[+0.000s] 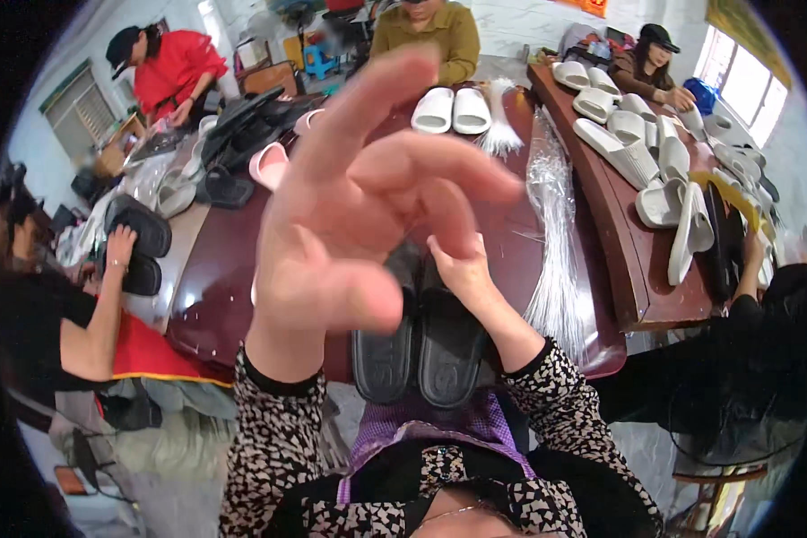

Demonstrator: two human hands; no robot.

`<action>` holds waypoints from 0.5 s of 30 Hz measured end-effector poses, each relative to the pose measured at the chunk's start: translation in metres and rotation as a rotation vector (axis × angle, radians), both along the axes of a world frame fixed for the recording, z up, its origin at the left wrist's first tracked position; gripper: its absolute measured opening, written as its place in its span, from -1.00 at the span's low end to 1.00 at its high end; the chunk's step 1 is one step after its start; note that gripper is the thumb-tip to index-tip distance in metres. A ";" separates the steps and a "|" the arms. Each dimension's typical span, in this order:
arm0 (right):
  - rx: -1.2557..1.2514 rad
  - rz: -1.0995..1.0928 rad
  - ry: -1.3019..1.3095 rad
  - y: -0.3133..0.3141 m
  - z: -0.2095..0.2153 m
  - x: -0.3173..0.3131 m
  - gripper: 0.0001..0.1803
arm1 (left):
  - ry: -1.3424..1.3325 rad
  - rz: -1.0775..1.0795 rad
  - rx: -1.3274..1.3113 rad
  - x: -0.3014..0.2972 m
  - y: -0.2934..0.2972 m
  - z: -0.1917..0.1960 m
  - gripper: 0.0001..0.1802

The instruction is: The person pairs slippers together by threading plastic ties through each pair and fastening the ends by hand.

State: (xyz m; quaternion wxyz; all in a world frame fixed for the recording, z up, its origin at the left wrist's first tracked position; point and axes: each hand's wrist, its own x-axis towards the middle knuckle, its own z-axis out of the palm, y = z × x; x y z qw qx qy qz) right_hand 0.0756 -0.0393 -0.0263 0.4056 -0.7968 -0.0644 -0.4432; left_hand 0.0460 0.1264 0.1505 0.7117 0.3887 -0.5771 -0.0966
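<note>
My left hand (345, 211) is raised close to the camera, blurred, with its fingers spread and bent and nothing visible in them. It hides part of the table and the front of a pair of black slide slippers. The left black slide (382, 368) and the right black slide (448, 369) lie side by side at the table's near edge, heels toward me. My right hand (466, 276) is closed at the upper right of the pair, thumb against the right slide; its other fingers are mostly hidden. A long bundle of thin silvery-white ties (554, 251) lies to its right.
White slides (452, 111) and a shorter tie bundle (502, 125) sit at the far side of the dark red table (215, 296). A pink slide (269, 165) and black slides (227, 188) lie left. Many light slides (628, 148) cover the right-hand table. Co-workers surround the tables.
</note>
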 end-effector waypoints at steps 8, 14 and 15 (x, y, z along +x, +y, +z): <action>-0.095 -0.021 0.087 -0.027 -0.022 0.012 -0.86 | -0.202 -0.143 -0.221 0.035 0.003 0.000 0.21; -0.044 0.137 0.223 0.002 -0.016 0.010 -0.87 | -0.333 0.095 -0.228 0.031 0.039 0.015 0.10; 0.004 0.131 0.241 -0.003 -0.021 0.007 -0.87 | -0.355 0.130 -0.226 0.032 0.045 0.018 0.08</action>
